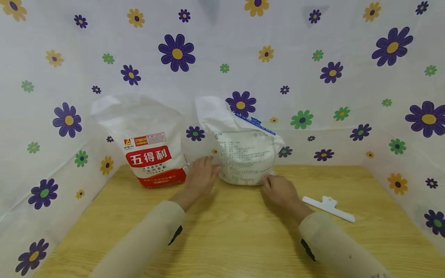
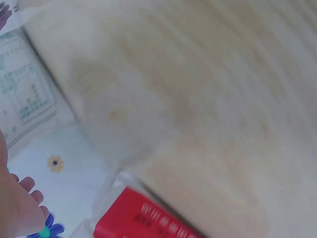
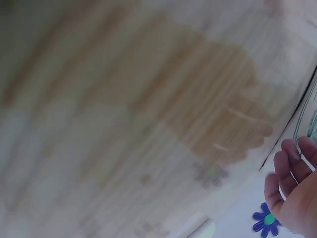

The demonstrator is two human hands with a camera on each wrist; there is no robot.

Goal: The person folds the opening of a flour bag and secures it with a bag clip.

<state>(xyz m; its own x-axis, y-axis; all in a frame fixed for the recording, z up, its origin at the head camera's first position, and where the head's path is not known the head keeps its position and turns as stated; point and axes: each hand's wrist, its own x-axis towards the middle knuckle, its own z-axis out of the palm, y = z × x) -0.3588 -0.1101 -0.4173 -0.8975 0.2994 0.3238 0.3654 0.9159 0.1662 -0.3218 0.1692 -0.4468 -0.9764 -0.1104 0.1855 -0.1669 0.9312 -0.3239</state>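
A white flour bag (image 1: 247, 156) with green print stands upright at the back of the table, its top folded down on the right under a blue bag clip (image 1: 255, 122). My left hand (image 1: 201, 175) is at this bag's lower left side, fingers extended, the thumb side nearest the bag. By the lower right corner is my right hand (image 1: 281, 190), its fingers loosely bent in the right wrist view; whether they touch the bag is hard to tell. To the left stands a red-and-white flour bag (image 1: 149, 156), its top unfolded and leaning left.
A white bag clip (image 1: 328, 208) lies on the wooden table (image 1: 229, 239), right of my right hand. Flower-printed white cloth (image 1: 208, 46) hangs behind the bags and along both sides.
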